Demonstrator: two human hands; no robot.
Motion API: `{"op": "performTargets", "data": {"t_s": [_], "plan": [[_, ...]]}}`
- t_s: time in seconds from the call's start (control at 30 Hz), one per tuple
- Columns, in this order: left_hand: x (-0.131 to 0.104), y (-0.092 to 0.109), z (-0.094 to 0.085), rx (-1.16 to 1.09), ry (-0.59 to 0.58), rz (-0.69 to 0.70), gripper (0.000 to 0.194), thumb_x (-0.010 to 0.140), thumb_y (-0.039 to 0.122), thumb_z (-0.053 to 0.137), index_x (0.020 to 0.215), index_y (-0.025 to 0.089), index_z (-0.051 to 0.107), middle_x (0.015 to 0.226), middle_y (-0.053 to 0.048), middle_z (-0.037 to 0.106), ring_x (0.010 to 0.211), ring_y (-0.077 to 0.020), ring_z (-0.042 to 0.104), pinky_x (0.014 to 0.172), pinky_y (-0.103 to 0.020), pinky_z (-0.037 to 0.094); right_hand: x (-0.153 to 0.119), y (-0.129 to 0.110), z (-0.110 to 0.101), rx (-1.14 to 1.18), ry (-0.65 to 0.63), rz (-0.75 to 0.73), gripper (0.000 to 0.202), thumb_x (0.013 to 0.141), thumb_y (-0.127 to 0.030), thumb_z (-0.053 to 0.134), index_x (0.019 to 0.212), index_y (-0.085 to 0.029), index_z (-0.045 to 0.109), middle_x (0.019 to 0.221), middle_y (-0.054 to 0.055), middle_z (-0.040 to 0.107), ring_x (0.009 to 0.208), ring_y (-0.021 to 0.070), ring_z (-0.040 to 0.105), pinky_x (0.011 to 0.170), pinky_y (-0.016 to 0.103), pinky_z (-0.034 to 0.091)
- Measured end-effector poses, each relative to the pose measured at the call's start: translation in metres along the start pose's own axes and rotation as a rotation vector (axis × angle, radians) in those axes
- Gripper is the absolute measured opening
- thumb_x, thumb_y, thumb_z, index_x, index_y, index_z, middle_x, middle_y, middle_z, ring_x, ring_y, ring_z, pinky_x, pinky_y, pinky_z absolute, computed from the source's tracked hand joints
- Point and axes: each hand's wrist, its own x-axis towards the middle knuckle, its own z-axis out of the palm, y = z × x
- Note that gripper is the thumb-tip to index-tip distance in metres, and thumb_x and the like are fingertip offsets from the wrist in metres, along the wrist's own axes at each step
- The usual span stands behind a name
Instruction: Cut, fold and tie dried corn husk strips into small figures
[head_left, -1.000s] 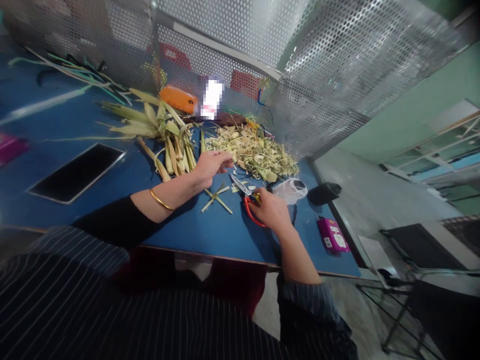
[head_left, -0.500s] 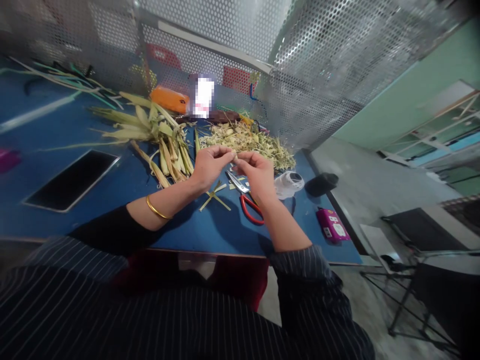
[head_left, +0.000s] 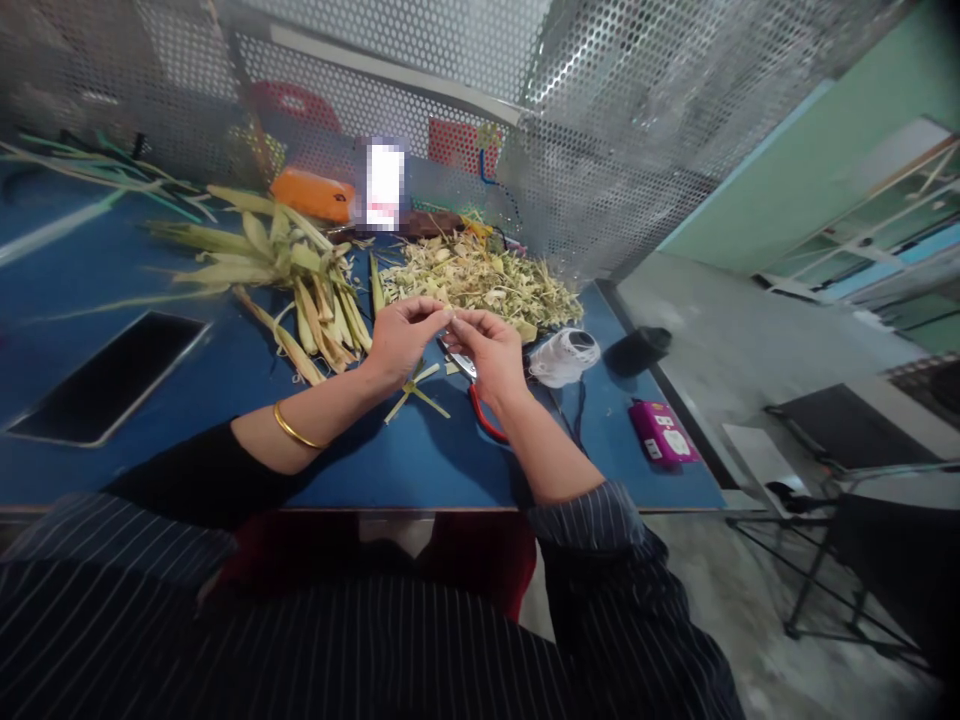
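Note:
My left hand (head_left: 401, 340) and my right hand (head_left: 491, 355) meet fingertip to fingertip above the table. Both pinch a small pale piece (head_left: 449, 311), mostly hidden by the fingers; it looks like a bit of husk. Below them on the table lies a star of crossed pale green strips (head_left: 411, 388). Scissors with red handles (head_left: 486, 418) rest partly under my right hand, blades pointing away. Just beyond my fingers spreads a heap of cut husk pieces (head_left: 480, 270). A bundle of corn husks (head_left: 300, 280) lies to the left of my left hand.
A spool of white thread (head_left: 566, 355), a black roll (head_left: 637, 348) and a purple packet (head_left: 664, 432) stand at the right of the blue table (head_left: 405, 470). A dark phone (head_left: 109, 375) lies left. Behind are an orange pack (head_left: 313, 194), a lit screen (head_left: 385, 185) and a perforated metal panel (head_left: 405, 70).
The camera view has shifted slightly, so the scene sits further left. Both hands keep their pinch together, and the small piece between them shows less. Things on the table stay where they were.

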Motion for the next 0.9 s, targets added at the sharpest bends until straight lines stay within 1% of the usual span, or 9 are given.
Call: {"op": "performTargets", "data": {"t_s": [0.17,0.27,0.33,0.4,0.47,0.53,0.6,0.73,0.9], "plan": [[-0.004,-0.002,0.001,-0.176,-0.097,-0.118,0.019,0.068,0.032,0.077,0.075,0.015,0.073,0.072,-0.002,0.069,0.064,-0.0111,0.060,0.068,-0.026,0.050,-0.003,0.008,0.007,-0.100,0.047,-0.127,0.014,0.076,-0.033,0.063,0.082,-0.020,0.062,0.071,-0.001,0.066,0.066,0.0116,0.062,0.065,0.026,0.052],[-0.001,-0.003,0.000,-0.175,-0.031,-0.182,0.015,0.067,0.030,0.078,0.070,0.016,0.074,0.073,-0.003,0.070,0.066,-0.0121,0.060,0.067,-0.025,0.049,0.001,0.002,-0.004,-0.312,-0.037,-0.192,0.018,0.083,-0.035,0.057,0.089,-0.020,0.064,0.076,0.000,0.068,0.070,0.0131,0.063,0.069,0.028,0.052],[0.004,-0.003,-0.002,-0.117,0.049,-0.205,0.011,0.069,0.027,0.076,0.070,0.017,0.073,0.073,-0.003,0.069,0.068,-0.0119,0.060,0.063,-0.023,0.046,0.006,-0.010,-0.021,-0.601,-0.144,-0.293,0.020,0.086,-0.033,0.055,0.093,-0.019,0.068,0.085,0.003,0.071,0.078,0.0149,0.065,0.077,0.030,0.051],[0.009,-0.003,-0.005,-0.071,0.098,-0.208,0.010,0.073,0.027,0.073,0.070,0.017,0.073,0.072,-0.003,0.068,0.069,-0.0114,0.060,0.061,-0.021,0.044,0.011,-0.025,-0.042,-1.050,-0.111,-0.413,0.021,0.087,-0.026,0.054,0.097,-0.020,0.071,0.101,0.006,0.071,0.094,0.0188,0.064,0.088,0.033,0.045],[0.013,-0.003,-0.007,-0.070,0.110,-0.213,0.011,0.076,0.026,0.069,0.069,0.017,0.071,0.072,-0.003,0.067,0.068,-0.0112,0.059,0.060,-0.021,0.043,0.016,-0.034,-0.061,-1.515,-0.095,-0.332,0.025,0.087,-0.017,0.048,0.090,-0.017,0.073,0.098,0.011,0.071,0.093,0.0235,0.064,0.088,0.038,0.041],[0.015,-0.003,-0.009,-0.092,0.103,-0.233,0.013,0.079,0.025,0.066,0.068,0.017,0.070,0.073,-0.004,0.067,0.068,-0.0113,0.059,0.060,-0.021,0.044,0.019,-0.034,-0.072,-1.794,-0.174,-0.207,0.024,0.083,-0.009,0.049,0.084,-0.013,0.073,0.092,0.016,0.071,0.090,0.0257,0.064,0.087,0.040,0.039],[0.014,-0.002,-0.009,-0.113,0.077,-0.259,0.014,0.080,0.023,0.064,0.069,0.018,0.070,0.076,-0.005,0.068,0.070,-0.0116,0.060,0.061,-0.022,0.045,0.022,-0.026,-0.076,-1.886,-0.212,-0.166,0.024,0.081,-0.005,0.049,0.082,-0.009,0.072,0.093,0.018,0.071,0.090,0.0258,0.064,0.088,0.040,0.037],[0.011,0.002,-0.009,-0.126,0.021,-0.301,0.015,0.081,0.023,0.065,0.068,0.017,0.068,0.081,-0.007,0.069,0.072,-0.0125,0.061,0.062,-0.024,0.045,0.024,-0.008,-0.074,-1.880,-0.178,-0.179,0.029,0.087,-0.004,0.041,0.081,-0.004,0.070,0.094,0.021,0.069,0.094,0.0246,0.063,0.089,0.038,0.036],[0.013,0.005,-0.011,-0.110,-0.015,-0.340,0.013,0.079,0.024,0.067,0.068,0.017,0.069,0.082,-0.008,0.069,0.071,-0.0130,0.061,0.062,-0.026,0.043,0.025,-0.007,-0.076,-1.887,-0.100,-0.188,0.033,0.089,-0.003,0.033,0.108,-0.004,0.060,0.097,0.022,0.070,0.089,0.0246,0.065,0.082,0.035,0.038]]}}
